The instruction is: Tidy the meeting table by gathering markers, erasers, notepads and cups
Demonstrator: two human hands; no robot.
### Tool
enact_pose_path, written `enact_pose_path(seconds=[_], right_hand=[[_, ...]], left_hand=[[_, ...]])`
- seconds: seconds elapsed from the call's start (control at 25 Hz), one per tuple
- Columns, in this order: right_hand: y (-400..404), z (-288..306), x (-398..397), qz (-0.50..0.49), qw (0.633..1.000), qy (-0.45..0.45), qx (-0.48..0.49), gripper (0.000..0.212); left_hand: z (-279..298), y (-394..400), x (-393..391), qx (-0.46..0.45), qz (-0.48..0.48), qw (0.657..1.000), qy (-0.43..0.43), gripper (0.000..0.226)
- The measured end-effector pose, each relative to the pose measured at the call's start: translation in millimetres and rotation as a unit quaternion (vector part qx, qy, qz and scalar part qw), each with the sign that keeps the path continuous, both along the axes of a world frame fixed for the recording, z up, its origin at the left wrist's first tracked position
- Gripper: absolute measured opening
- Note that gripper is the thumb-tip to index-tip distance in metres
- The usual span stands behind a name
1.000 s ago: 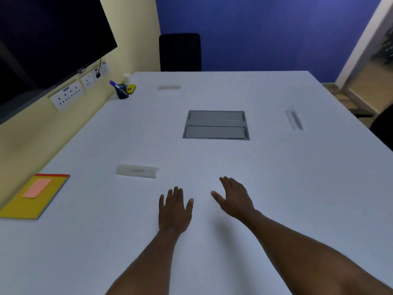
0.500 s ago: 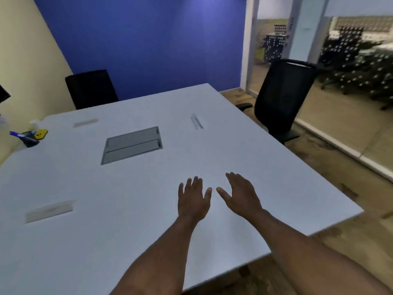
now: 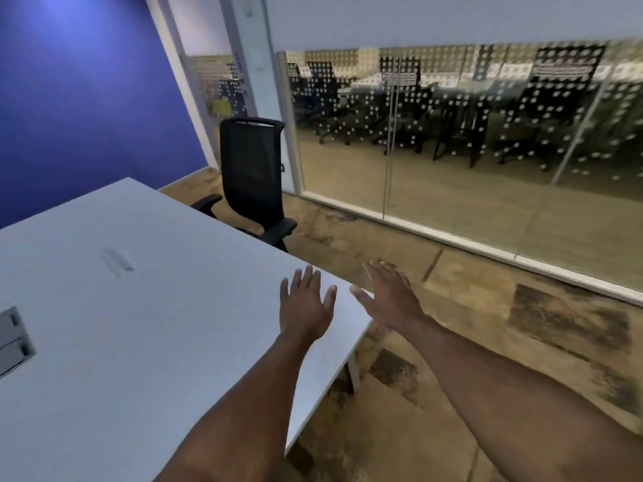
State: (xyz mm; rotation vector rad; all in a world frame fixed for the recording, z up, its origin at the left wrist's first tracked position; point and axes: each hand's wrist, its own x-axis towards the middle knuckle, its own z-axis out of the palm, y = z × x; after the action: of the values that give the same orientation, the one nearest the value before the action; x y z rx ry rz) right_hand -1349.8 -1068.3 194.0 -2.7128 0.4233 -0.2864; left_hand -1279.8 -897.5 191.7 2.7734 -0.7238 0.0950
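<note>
The white meeting table (image 3: 146, 325) fills the lower left of the view, with its corner near the middle. My left hand (image 3: 306, 304) hovers palm down over that corner, fingers straight and spread, holding nothing. My right hand (image 3: 389, 297) is just past the table's edge, over the floor, fingers straight and empty too. A small pale flat object (image 3: 116, 260), blurred, lies on the table toward the far side. No markers, notepads or cups show in this view.
A black mesh office chair (image 3: 254, 182) stands beside the table's far right edge. A grey cable hatch (image 3: 14, 339) is set into the tabletop at the left border. A glass wall (image 3: 469, 140) runs along the right, with brown patterned floor (image 3: 487, 342) between it and the table.
The view has swung strongly to the right. The pen holder, yellow notepad and name strip have left the view. Both hands now sit at the table's right corner, still flat and empty.
</note>
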Motion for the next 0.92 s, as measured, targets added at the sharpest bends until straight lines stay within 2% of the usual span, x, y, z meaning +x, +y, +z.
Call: enact_pose_path(seconds=[0.24, 0.48, 0.72, 0.84, 0.92], right_hand=[[-121, -12, 41, -0.063, 0.998, 0.009, -0.001, 0.070], [-230, -3, 115, -0.081, 0.997, 0.016, 0.001, 0.076], [-331, 20, 211, -0.069, 0.997, -0.039, -0.007, 0.083], [-387, 21, 266, -0.040, 0.998, -0.053, -0.013, 0.090], [-427, 21, 302, -0.015, 0.998, -0.057, -0.020, 0.086]], left_hand=[[-14, -140, 65, 0.008, -0.093, 0.996, 0.006, 0.065], [2, -277, 166, 0.020, -0.120, 0.992, 0.016, 0.063], [21, -379, 243, -0.001, -0.104, 0.995, -0.007, 0.068], [17, -428, 288, 0.000, -0.071, 0.997, -0.003, 0.061], [13, -464, 318, -0.004, -0.045, 0.999, 0.005, 0.061]])
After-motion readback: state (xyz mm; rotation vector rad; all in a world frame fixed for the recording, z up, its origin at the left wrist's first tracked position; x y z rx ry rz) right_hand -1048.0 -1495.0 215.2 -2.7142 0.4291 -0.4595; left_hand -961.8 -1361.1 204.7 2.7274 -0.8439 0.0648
